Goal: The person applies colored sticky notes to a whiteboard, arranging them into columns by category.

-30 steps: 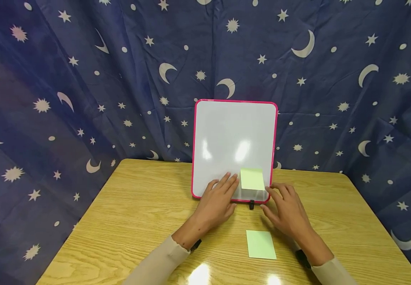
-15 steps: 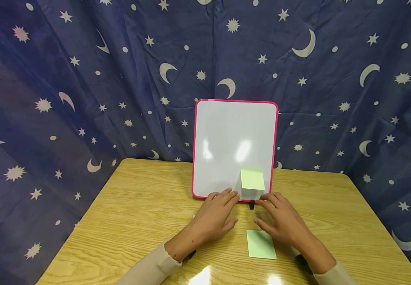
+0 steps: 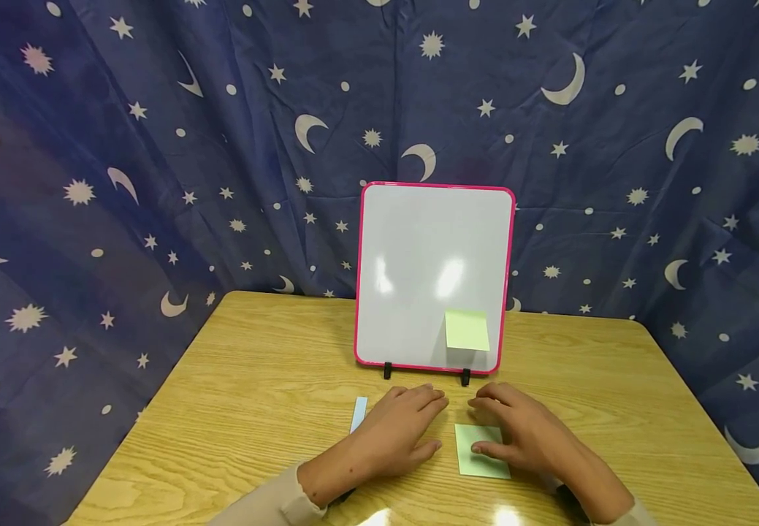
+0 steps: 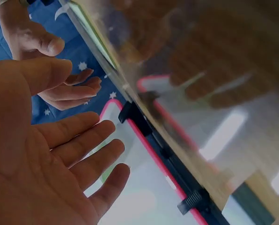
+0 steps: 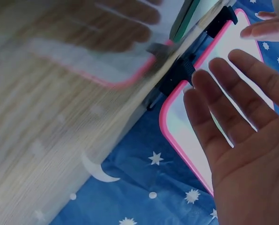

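My left hand (image 3: 395, 435), fingers loosely extended, is over the table in front of the whiteboard (image 3: 421, 241). Facing it, my right hand (image 3: 527, 431) is also relaxed, its thumb overlapping the green sticky note pad (image 3: 474, 464) on the table in the head view. Neither hand holds anything. A yellow-green sticky note (image 3: 466, 332) clings to the board's lower right, its bottom edge lifted off the surface. In the left wrist view, the palm and spread fingers of the left hand (image 4: 50, 150) show; the right wrist view shows the right hand (image 5: 252, 131) likewise.
Black stand clips (image 3: 388, 370) hold the pink-framed board upright near the table's back. A flat light blue item (image 3: 359, 413) lies partly hidden behind my left hand. The wooden table (image 3: 248, 380) is glossy; a blue curtain (image 3: 254, 131) with moons and stars hangs behind.
Both hands have drawn back from the board toward the front of the table. The left stand clip and the light blue item have come into sight. The stuck note stays in place.
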### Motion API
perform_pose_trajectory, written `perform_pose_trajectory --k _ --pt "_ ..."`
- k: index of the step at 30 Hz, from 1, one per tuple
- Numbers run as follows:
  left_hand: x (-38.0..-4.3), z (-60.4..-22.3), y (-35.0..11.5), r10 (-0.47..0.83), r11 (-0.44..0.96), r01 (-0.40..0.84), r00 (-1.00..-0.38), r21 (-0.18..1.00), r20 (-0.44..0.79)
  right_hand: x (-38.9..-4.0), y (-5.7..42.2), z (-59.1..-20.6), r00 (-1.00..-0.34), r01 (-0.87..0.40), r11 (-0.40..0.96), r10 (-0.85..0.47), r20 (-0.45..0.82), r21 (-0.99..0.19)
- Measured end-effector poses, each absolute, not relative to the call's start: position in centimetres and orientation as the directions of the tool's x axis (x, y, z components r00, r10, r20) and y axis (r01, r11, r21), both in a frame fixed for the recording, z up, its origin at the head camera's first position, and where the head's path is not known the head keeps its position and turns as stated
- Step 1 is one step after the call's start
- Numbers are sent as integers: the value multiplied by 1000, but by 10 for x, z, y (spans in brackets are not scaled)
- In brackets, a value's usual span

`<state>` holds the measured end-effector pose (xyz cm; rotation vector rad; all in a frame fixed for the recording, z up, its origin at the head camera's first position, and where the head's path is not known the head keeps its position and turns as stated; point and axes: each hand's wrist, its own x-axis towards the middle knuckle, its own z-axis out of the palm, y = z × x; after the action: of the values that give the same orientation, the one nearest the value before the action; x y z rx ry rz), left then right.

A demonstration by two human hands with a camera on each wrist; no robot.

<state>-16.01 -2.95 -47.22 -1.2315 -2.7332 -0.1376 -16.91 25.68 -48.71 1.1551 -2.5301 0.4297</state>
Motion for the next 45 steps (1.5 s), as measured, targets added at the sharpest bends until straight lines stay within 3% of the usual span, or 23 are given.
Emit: perform_pose_trajectory --k 11,21,30,39,45 --pt "-150 -476 -31 786 605 793 -609 70 105 -164 258 -487 -608 -793 585 -732 307 -173" --pt "-146 -481 -32 827 562 826 -562 52 -3 -161 255 -485 -632 -775 600 -740 229 -201" --pt "-146 -484 -31 833 554 832 -554 39 -13 -159 255 -480 -672 -734 626 -726 146 -264" --pt "-145 -482 -33 846 533 844 -534 56 -4 -159 258 -478 -639 -758 581 -752 161 -297" --pt "-146 -483 -30 855 517 852 -519 86 5 -161 257 -478 -560 -819 484 -792 243 -310"
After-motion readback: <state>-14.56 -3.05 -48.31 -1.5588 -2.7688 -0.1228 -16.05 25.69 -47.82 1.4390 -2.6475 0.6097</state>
